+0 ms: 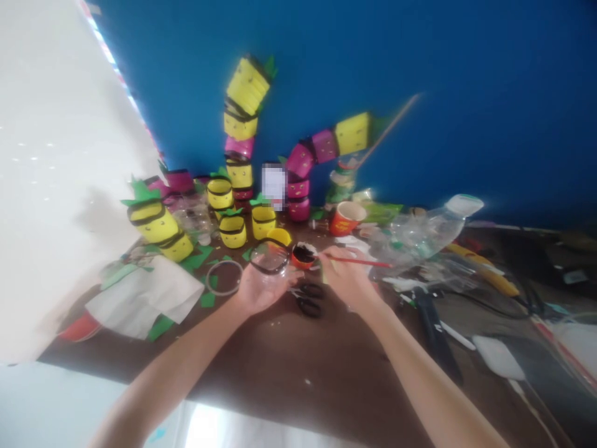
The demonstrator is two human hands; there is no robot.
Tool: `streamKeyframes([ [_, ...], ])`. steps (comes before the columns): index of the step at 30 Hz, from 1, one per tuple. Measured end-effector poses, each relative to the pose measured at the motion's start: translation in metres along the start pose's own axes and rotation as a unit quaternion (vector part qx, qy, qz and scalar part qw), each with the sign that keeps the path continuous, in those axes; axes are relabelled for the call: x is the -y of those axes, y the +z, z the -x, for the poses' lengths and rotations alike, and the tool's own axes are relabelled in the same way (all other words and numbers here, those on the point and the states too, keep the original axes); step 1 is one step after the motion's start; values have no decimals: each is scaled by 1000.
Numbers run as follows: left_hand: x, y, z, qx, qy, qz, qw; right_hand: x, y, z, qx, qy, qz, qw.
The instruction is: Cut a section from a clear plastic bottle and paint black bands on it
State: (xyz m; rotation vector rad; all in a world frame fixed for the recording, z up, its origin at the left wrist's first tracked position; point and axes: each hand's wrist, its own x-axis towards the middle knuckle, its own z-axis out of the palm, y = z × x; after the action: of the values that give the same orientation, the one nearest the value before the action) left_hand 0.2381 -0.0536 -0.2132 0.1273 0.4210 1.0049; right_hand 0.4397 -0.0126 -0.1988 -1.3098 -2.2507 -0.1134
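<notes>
My left hand (262, 287) is wrapped round a clear plastic cup (270, 260), a cut bottle piece with a black band along its rim. In my right hand (344, 277) is a thin red paintbrush (361, 261), its tip end toward a small red cup (304, 256) holding black paint. That paint cup stands between my two hands. Black-handled scissors (308, 300) lie on the brown table just below it. Behind my left hand sit small yellow cups (232, 230) with black bands and green paper leaves.
Stacked yellow and magenta cups (241, 124) rise against the blue wall. A red paper cup (347, 218) and a clear plastic bottle (433, 227) stand at the right. White paper (144, 298) with green scraps lies left; a yellow-handled tool (485, 269) and a white adapter (498, 357) lie right.
</notes>
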Motion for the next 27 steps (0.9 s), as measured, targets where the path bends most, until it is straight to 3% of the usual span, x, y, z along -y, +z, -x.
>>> streamKeyframes([
  [4, 1, 0, -1, 6, -10, 38, 999, 0, -4, -5, 3, 13, -18, 1000],
  [19, 2, -13, -6, 7, 1, 14, 1000, -6, 0, -14, 1, 103, -138, 985],
  [27, 3, -17, -8, 16, 13, 12, 1000, -1, 1, -13, 47, 74, -208, 974],
])
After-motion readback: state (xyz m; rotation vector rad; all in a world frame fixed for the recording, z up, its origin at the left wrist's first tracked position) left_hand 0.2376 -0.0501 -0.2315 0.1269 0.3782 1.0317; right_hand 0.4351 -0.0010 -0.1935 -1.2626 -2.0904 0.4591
